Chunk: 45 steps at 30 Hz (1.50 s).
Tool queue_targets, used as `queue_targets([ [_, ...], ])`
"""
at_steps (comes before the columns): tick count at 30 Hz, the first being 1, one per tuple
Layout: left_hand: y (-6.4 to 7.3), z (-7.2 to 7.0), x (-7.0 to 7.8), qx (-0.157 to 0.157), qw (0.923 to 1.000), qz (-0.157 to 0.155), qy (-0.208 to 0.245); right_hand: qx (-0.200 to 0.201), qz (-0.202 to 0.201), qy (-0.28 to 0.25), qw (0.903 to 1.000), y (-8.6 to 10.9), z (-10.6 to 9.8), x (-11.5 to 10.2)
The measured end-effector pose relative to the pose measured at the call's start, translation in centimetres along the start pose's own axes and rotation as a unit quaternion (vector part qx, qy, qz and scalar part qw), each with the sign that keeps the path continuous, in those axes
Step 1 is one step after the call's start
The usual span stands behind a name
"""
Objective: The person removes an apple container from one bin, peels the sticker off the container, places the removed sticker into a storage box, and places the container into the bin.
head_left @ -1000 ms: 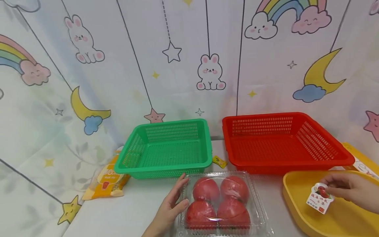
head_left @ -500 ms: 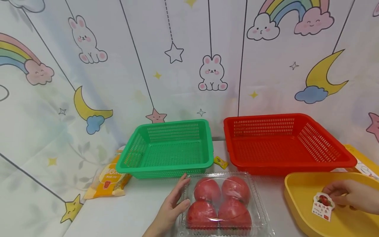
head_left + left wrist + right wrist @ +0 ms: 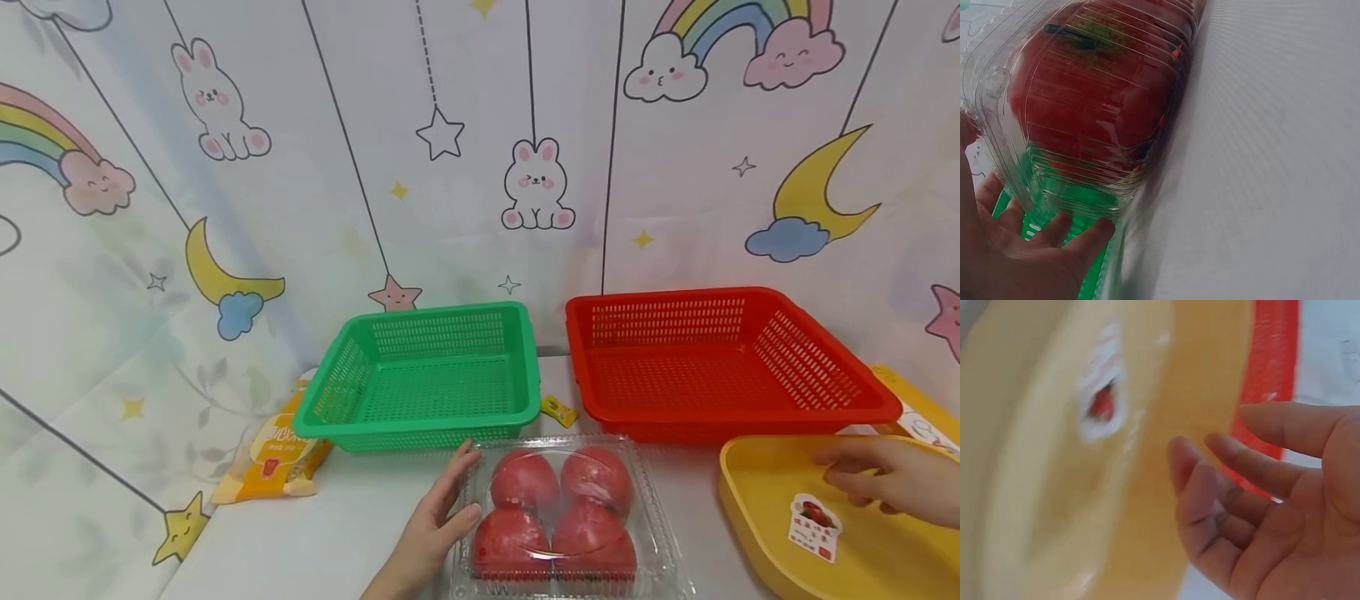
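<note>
1. A pale nursery-print backdrop (image 3: 450, 217) of rabbits, moons and rainbows stands behind a white table (image 3: 330, 537).
2. A red slotted plastic basket (image 3: 675, 375) stands at the back right, a smaller green slotted basket (image 3: 442, 383) to its left.
3. A yellow plastic tray (image 3: 738, 521) sits in front of the red basket, cut off by the head view's edge.
4. A clear clamshell box (image 3: 658, 521) of four red apples (image 3: 592, 537) stands front centre, in front of the green basket and left of the tray.
5. An orange-yellow snack bag (image 3: 273, 450) lies at the green basket's left.
6. The left hand (image 3: 431, 521) is spread, ungripping, its fingertips and thumb against the clamshell's left side.
7. The right hand (image 3: 896, 479) is over the tray, released, fingers loosely bent around nothing; whether it touches the tray wall I cannot tell.
8. A die-cut apple label card (image 3: 813, 527) lies in the tray, near the right hand but apart from it.
9. A small yellow-wrapped candy (image 3: 558, 411) lies between the two baskets.
</note>
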State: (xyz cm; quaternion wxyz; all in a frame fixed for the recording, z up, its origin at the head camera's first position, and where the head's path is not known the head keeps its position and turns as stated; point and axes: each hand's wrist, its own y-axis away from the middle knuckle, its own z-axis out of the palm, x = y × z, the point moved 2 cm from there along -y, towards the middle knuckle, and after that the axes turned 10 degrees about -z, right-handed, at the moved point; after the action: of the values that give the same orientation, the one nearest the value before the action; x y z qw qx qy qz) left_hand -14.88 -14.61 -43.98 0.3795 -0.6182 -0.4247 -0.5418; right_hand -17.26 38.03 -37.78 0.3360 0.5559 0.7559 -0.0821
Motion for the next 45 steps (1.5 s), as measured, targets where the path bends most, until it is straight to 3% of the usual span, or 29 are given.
queue_targets([
  [4,0.2,-0.2,0.1,0.001,0.9999,0.011,-0.008,0.024,-0.047,0.005,0.9986,-0.4,0.3,-3.0],
  [9,0.4,-0.3,0.3,0.008,0.9998,0.019,0.001,0.059,-0.112,-0.040,0.9912,-0.9,2.4,-7.3],
  [15,0.5,-0.2,0.6,0.023,0.9994,0.001,0.025,0.099,-0.119,-0.115,0.9813,-2.1,5.6,-11.6],
  [21,0.7,0.0,1.1,0.023,0.9992,-0.013,0.029,0.135,-0.121,-0.185,0.9659,-3.4,8.2,-14.1],
  [27,1.1,0.1,1.3,0.017,0.9994,-0.020,0.022,0.150,-0.085,-0.220,0.9601,-4.8,10.3,-15.2],
  [32,1.3,0.5,0.8,-0.002,0.9990,-0.024,0.038,0.146,-0.049,-0.220,0.9632,-5.4,11.0,-14.9],
  [36,1.5,0.9,0.5,-0.002,0.9979,-0.037,0.053,0.121,-0.029,-0.212,0.9694,-5.4,11.5,-14.3],
  [40,1.7,0.9,0.4,0.006,0.9977,-0.041,0.054,0.105,-0.036,-0.222,0.9686,-5.1,12.1,-13.8],
  [45,1.7,0.8,0.6,0.009,0.9982,-0.033,0.049,0.083,-0.055,-0.268,0.9581,-4.9,12.3,-13.4],
])
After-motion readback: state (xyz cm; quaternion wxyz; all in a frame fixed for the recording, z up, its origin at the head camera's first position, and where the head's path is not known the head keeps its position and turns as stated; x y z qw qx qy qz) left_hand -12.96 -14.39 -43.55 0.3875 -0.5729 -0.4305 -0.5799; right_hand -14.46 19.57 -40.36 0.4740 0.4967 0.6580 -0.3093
